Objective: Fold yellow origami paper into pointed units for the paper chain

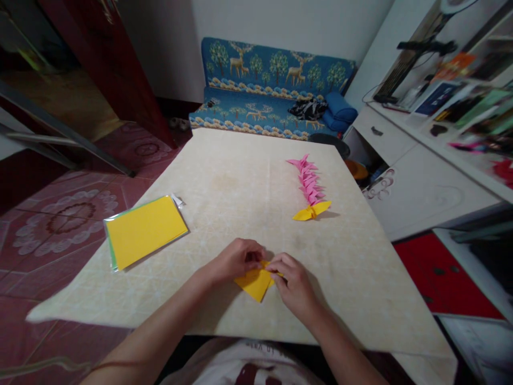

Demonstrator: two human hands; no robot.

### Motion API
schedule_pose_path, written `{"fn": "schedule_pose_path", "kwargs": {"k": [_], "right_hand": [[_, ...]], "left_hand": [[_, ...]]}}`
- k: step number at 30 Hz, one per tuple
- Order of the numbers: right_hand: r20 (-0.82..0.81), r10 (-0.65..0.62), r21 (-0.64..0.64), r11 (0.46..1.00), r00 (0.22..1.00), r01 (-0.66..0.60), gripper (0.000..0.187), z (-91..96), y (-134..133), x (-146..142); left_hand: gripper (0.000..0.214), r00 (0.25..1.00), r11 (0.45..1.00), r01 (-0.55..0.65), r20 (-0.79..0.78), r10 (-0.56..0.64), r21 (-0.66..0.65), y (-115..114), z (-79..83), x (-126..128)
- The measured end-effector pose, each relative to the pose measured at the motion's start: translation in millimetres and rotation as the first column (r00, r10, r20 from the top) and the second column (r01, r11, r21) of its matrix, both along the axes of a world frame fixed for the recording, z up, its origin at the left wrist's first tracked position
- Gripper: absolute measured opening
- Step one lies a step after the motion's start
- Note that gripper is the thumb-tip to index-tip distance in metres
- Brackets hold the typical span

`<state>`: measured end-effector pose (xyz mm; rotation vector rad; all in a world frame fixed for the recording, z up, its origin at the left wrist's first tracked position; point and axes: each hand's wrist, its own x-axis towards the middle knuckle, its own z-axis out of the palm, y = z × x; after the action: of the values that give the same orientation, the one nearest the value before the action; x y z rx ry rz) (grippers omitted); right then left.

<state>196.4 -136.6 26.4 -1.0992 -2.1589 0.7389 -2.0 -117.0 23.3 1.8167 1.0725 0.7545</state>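
A folded piece of yellow origami paper [255, 285] is at the near middle of the table, with one corner pointing toward me. My left hand [239, 256] pinches its upper left part, fingers curled. On its upper right side, my right hand [289, 275] grips the paper between thumb and fingers. The hands are close together, and the fingertips hide the paper's far edge. Farther off to the right stands a yellow paper crane [312, 212], at the near end of a row of pink paper cranes [310, 181].
A plastic packet of yellow paper [146, 230], green showing at its edge, lies on the left of the cloth-covered table [240, 160]. Beyond the table is a blue patterned sofa [264, 96]. A white cabinet [420, 182] stands along the right, and a metal ladder-like frame [60, 128] at left.
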Motion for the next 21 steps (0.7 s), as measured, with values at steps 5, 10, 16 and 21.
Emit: {"fn": "schedule_pose_path", "kwargs": {"k": [5,10,16,21], "right_hand": [[0.009,0.013,-0.029,1.0,1.0,-0.013,0.023,-18.1,1.1,6.5],[0.01,0.062,-0.075,0.995,0.998,-0.062,0.025,-10.7,0.4,13.4],[-0.029,0.075,-0.107,0.991,0.997,-0.078,0.03,-8.2,2.4,14.4],[-0.062,0.055,-0.135,0.989,0.997,-0.063,0.028,-10.4,4.1,15.3]], "left_hand": [[0.019,0.953,0.921,-0.003,-0.279,0.122,0.391,-37.2,1.3,-1.3],[0.034,0.935,0.918,-0.05,-0.305,0.182,0.393,-73.0,-3.4,3.6],[0.027,0.905,0.898,-0.092,-0.339,0.255,0.431,-76.4,-6.8,15.8],[0.02,0.918,0.886,-0.132,-0.283,0.278,0.445,-76.4,-10.1,14.2]]}}
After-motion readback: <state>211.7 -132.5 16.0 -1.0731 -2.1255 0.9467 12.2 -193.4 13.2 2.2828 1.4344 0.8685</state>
